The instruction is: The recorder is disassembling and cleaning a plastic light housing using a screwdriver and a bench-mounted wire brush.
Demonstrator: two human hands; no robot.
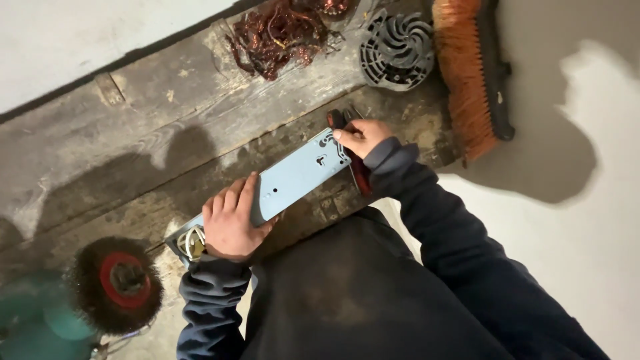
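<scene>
Blue metal plate (297, 175) – left hand (230, 223) clamped over it; right hand (363, 137) fisted round red-handled pliers (359, 172).

Single view from camera on my head, facing steeply down over my chest and sleeves onto wooden plank (167, 127) and pale floor (587, 220). Close range, arm's reach.

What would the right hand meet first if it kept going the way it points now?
Probably nothing new: the right hand already touches the end of the light-blue metal casing; straight on lies the casing's length, though depth is unclear.
</scene>
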